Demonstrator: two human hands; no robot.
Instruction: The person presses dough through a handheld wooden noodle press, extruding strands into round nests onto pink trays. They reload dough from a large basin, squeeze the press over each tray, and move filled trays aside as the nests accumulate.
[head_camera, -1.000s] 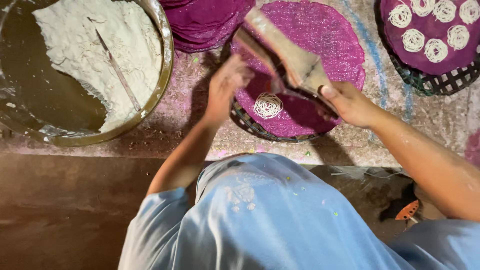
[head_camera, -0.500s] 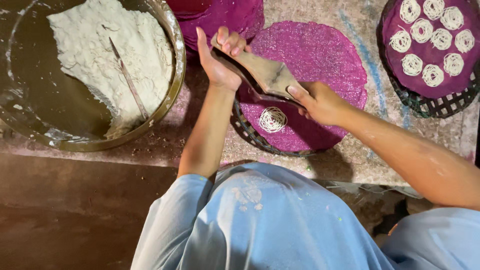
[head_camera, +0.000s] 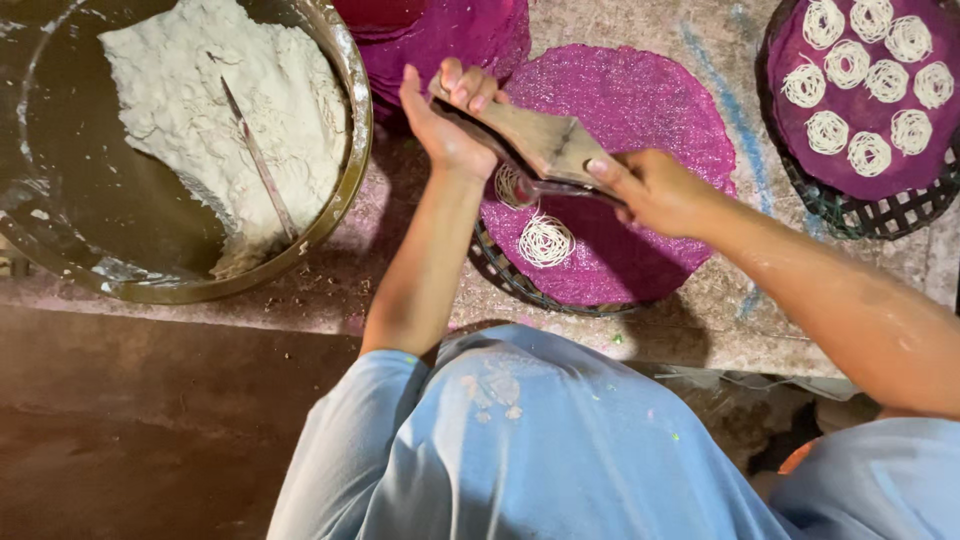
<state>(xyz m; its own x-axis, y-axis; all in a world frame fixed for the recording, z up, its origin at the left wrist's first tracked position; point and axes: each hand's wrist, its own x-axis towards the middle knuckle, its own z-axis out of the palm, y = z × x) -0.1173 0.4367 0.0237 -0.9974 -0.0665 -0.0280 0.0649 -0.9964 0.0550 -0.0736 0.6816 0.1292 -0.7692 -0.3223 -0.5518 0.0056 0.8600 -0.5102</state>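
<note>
The wooden press (head_camera: 545, 145) is held in both hands above a round purple mat (head_camera: 640, 110). The left hand (head_camera: 450, 120) closes its grip around one end of the handle, fingers curled over the top, and the right hand (head_camera: 650, 185) closes around the other end, thumb laid on the wood. The long axis of the press runs from upper left to lower right, tilted down toward the right hand. The hands are about equally near its middle.

Thin white strands hang from the underside of the press into a half-formed coil (head_camera: 512, 185). A finished coil of noodle (head_camera: 545, 240) lies on the mat just below it, toward the person. The mat rests on a dark woven tray (head_camera: 500, 270) whose rim shows at its near edge.

To the left stands a wide metal basin (head_camera: 345, 190) holding a mound of white dough (head_camera: 210, 110) with a thin stick (head_camera: 260, 165) lying across it. At the upper right, well apart, a second woven tray (head_camera: 880, 215) carries a purple mat with many finished coils (head_camera: 850, 65). More purple mats (head_camera: 450, 35) are stacked at the top. All of it sits on a rough stone counter (head_camera: 720, 310).
</note>
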